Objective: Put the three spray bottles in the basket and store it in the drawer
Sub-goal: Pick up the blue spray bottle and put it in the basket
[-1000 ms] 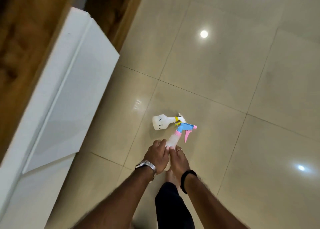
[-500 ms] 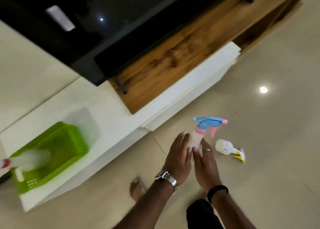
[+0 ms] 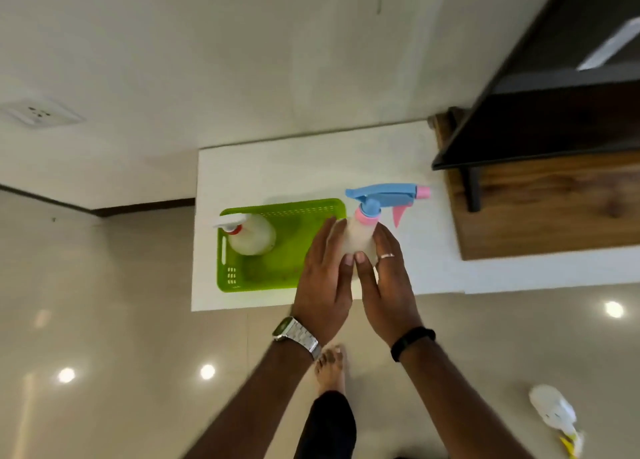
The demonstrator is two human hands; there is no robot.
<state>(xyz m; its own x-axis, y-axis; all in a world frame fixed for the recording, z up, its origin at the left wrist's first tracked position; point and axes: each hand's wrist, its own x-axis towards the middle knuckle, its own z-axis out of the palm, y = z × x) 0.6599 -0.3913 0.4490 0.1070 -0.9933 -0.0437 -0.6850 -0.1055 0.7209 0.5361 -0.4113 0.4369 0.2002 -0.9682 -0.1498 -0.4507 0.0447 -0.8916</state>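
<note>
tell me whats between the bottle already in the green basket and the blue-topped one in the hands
In the head view, only bare basket floor lies between the red-collared bottle and the blue-topped bottle, plus the left hand holding the latter.

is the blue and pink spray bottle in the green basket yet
Not yet. Both hands, left hand and right hand, hold the blue-and-pink-topped spray bottle upright beside the green plastic basket.

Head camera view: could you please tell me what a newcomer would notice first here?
The blue-and-pink spray bottle, held upright between the left hand and right hand, stands out at centre. Beside it, a bright green basket on the white cabinet top holds one bottle.
</note>
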